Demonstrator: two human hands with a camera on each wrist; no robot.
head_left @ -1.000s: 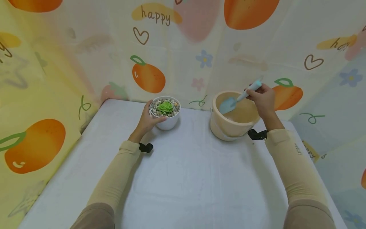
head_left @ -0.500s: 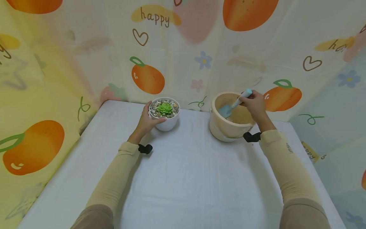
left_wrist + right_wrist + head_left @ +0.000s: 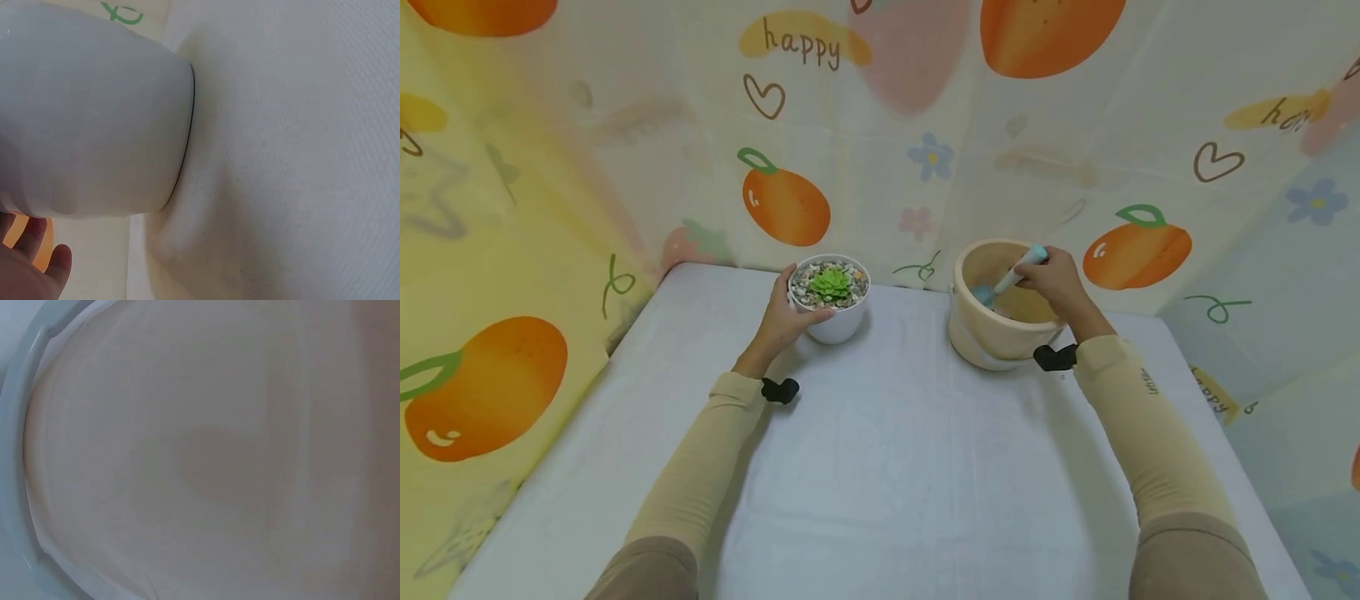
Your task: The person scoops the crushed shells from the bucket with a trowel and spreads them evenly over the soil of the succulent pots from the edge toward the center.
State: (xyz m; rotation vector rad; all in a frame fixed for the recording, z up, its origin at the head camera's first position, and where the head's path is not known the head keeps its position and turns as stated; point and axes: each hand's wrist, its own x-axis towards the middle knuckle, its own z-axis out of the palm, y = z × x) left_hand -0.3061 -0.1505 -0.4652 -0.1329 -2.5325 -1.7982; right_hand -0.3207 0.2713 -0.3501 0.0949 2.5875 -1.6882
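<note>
My left hand (image 3: 784, 315) grips the side of a white pot (image 3: 837, 326), thumb across its front below the rim. Pebbles and a green succulent (image 3: 831, 284) fill the pot's top. In the left wrist view the pot (image 3: 94, 119) stands on the table, some fingers (image 3: 31, 240) showing beside it. My right hand (image 3: 1057, 282) pinches the pale handle of a small blue trowel (image 3: 1018, 267), tilted blade-down inside a beige bucket (image 3: 992, 337). The blade's lower end is hidden behind the bucket's front wall. The bucket's wall (image 3: 187, 394) and light handle fill the right wrist view.
A white-covered table (image 3: 880, 467) carries the pot and the bucket near its back edge. Behind it hangs a patterned cloth (image 3: 865, 183) with oranges and hearts. The bucket's carrying handle (image 3: 15, 444) hangs down at its front.
The right hand has moved left and down, lowering the trowel's blade deeper into the bucket. The left hand and the pot stay in place.
</note>
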